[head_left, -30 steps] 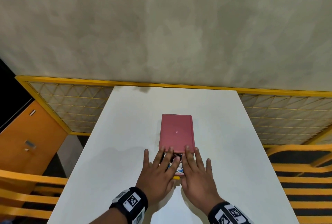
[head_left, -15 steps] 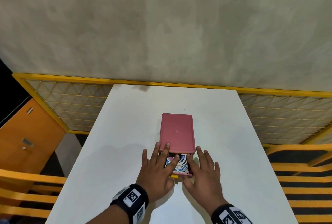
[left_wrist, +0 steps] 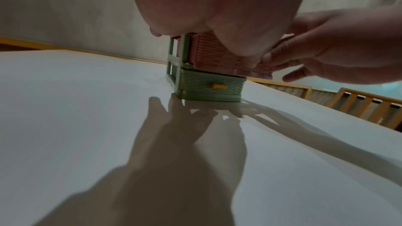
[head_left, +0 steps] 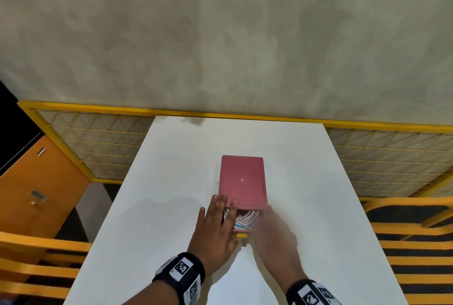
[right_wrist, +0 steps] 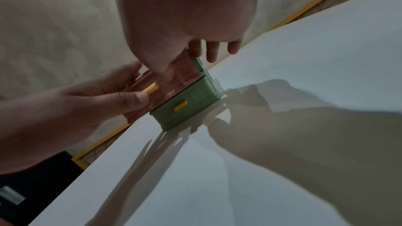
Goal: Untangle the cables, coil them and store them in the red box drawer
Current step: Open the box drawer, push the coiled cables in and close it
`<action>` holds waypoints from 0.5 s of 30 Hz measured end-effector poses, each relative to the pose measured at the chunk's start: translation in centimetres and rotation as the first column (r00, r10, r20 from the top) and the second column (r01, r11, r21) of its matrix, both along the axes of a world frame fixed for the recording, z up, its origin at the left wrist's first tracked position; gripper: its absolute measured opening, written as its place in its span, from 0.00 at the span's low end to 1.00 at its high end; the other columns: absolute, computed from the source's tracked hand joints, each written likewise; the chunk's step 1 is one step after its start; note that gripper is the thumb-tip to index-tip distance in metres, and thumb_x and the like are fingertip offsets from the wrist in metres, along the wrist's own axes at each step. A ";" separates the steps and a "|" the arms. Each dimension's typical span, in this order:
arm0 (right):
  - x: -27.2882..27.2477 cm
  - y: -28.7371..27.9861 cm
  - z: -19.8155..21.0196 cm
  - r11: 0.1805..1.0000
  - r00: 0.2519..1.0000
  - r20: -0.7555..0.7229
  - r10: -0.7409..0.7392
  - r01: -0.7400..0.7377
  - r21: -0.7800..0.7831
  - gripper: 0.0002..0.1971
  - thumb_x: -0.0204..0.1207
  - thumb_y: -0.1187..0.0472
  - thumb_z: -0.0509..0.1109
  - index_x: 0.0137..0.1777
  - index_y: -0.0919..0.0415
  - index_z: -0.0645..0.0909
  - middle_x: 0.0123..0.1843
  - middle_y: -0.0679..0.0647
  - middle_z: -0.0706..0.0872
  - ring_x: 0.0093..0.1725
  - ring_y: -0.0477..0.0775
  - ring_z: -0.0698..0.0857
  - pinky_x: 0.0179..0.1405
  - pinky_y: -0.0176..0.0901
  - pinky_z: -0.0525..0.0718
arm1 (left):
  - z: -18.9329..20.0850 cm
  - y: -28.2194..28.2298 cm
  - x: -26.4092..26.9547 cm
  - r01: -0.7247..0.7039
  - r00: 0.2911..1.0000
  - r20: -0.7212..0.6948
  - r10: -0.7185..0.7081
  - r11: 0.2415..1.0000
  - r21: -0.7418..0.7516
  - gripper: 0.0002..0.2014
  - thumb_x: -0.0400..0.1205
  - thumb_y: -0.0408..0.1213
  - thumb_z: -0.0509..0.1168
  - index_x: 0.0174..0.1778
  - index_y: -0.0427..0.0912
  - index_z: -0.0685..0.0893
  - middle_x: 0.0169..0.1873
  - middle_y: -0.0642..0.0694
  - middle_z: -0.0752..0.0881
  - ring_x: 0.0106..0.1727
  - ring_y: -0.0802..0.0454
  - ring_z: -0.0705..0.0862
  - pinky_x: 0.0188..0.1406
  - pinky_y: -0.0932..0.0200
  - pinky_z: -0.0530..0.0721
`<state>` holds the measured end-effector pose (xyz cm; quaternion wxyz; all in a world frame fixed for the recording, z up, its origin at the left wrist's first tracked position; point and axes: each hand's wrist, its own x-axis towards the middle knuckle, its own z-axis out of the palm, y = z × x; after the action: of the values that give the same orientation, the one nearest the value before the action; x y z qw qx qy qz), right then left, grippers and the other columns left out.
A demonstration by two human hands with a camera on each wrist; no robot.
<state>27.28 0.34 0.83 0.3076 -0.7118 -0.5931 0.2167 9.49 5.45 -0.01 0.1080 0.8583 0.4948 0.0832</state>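
Note:
A small box with a red lid and a green frame stands mid-table. Its red upper drawer is pulled out toward me, with white and blue coiled cables inside and a yellow handle in front. My left hand lies with straight fingers over the drawer's left side, fingertips reaching the lid, thumb beside the handle. My right hand, blurred, is against the drawer's right side. Its thumb presses the red drawer front, and its fingers run along the box's side.
The green lower drawer is closed. The white table has a near edge below my wrists. A yellow mesh fence runs behind it, an orange cabinet stands at left, and yellow rails at right.
My right hand has slid off the top of the drawer to its right side, uncovering the cables. My left hand has shifted left, its fingers reaching further along the box edge.

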 end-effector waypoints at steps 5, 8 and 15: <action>1.7 1.2 -0.1 0.973 0.937 -0.349 0.004 -0.085 -0.215 0.50 0.72 0.53 0.76 0.86 0.44 0.46 0.74 0.34 0.67 0.68 0.34 0.72 0.60 0.31 0.72 | -1.1 1.7 -1.1 -0.090 0.835 0.423 0.352 0.846 -0.525 0.68 0.63 0.64 0.76 0.86 0.49 0.33 0.87 0.47 0.48 0.87 0.50 0.55 0.83 0.48 0.64; 2.4 2.0 0.4 0.971 0.939 -0.332 0.093 -0.160 -0.179 0.41 0.67 0.50 0.78 0.78 0.34 0.61 0.68 0.31 0.81 0.66 0.35 0.81 0.56 0.28 0.79 | -0.7 2.1 -1.6 0.010 0.802 0.495 0.334 0.822 -0.570 0.50 0.68 0.44 0.79 0.83 0.62 0.58 0.72 0.58 0.80 0.67 0.67 0.81 0.66 0.57 0.84; 1.1 3.2 -0.4 0.992 0.933 -0.343 -0.113 0.085 -0.095 0.23 0.76 0.64 0.71 0.66 0.39 0.77 0.53 0.28 0.86 0.55 0.24 0.82 0.45 0.17 0.76 | 0.5 2.7 -0.5 -0.211 0.661 0.546 0.515 0.825 -0.524 0.27 0.77 0.30 0.68 0.50 0.76 0.82 0.45 0.67 0.91 0.50 0.69 0.87 0.48 0.72 0.81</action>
<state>28.40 3.56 0.41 0.3898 -0.7029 -0.4838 0.3463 9.03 8.16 0.51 0.4382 0.6064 0.5933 0.2970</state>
